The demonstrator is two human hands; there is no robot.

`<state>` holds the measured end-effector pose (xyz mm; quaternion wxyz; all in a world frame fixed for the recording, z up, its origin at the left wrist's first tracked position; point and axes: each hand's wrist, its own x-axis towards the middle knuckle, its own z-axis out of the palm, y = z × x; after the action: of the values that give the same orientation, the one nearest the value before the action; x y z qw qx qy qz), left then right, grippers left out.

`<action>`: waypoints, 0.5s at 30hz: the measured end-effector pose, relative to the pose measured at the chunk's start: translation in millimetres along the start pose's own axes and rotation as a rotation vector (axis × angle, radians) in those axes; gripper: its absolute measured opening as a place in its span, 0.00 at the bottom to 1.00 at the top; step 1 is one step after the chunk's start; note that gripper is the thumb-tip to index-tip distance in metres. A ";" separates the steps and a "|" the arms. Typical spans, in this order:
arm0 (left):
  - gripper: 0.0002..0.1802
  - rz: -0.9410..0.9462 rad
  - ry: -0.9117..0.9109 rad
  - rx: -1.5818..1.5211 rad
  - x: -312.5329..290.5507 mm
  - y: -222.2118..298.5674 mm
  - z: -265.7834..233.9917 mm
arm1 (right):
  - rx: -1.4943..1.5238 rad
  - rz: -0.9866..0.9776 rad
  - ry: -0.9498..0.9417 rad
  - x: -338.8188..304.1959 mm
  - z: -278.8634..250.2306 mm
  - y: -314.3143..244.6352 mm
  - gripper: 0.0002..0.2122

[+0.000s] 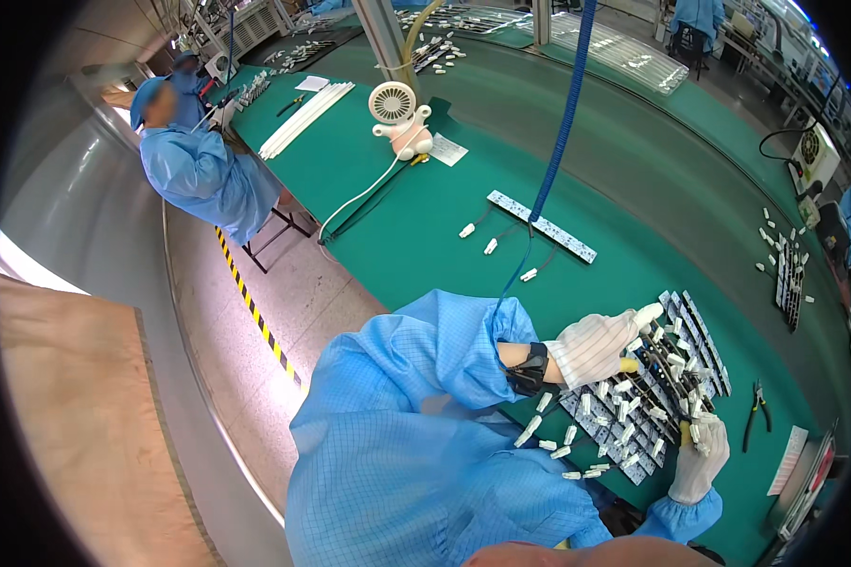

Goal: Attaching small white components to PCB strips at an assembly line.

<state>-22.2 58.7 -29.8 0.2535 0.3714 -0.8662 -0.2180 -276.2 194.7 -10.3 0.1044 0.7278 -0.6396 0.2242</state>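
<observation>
A pile of narrow, pale circuit-board strips (639, 463) lies in front of me, tangled with dark wires and several white connectors (624, 409). My left hand (596, 348), in a striped white glove with a yellow thumb tip, reaches over the pile's upper left side. Its thumb and forefinger are apart among the wires and connectors. At the pile's lower right is my right hand (702, 461), gloved likewise, its fingers curled at the wires; what they grip is hidden. A dark strap (528, 370) circles my left wrist.
Beyond my left arm lies one wired strip (563, 238), near a blue coiled cord (565, 113). Cutting pliers (755, 416) lie right of the pile. A small fan (399, 121) and white strips (305, 120) stand farther back. A co-worker (199, 156) sits at the far left.
</observation>
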 end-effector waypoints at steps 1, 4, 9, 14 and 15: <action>0.40 0.029 0.046 0.098 -1.3 0.6 1.9 | 0.012 -0.016 0.022 1.1 -2.7 -3.2 0.10; 0.40 0.023 0.063 0.136 -2.7 4.5 -1.8 | 0.015 -0.035 0.029 2.5 -5.8 -5.7 0.10; 0.41 0.048 0.080 0.196 -3.9 7.2 -2.0 | -0.051 -0.049 0.014 9.1 -2.1 -14.1 0.10; 0.40 0.024 -0.051 -0.043 -1.6 13.3 -27.3 | -0.071 -0.038 0.006 12.0 -4.1 -14.4 0.14; 0.39 -0.031 -0.118 -0.063 -0.3 14.2 -29.9 | -0.035 -0.052 0.024 11.4 -9.3 -13.9 0.15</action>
<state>-11.6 62.2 1.3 0.2103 0.3632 -0.8664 -0.2705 -263.5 190.9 5.0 0.1306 0.7395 -0.6229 0.2191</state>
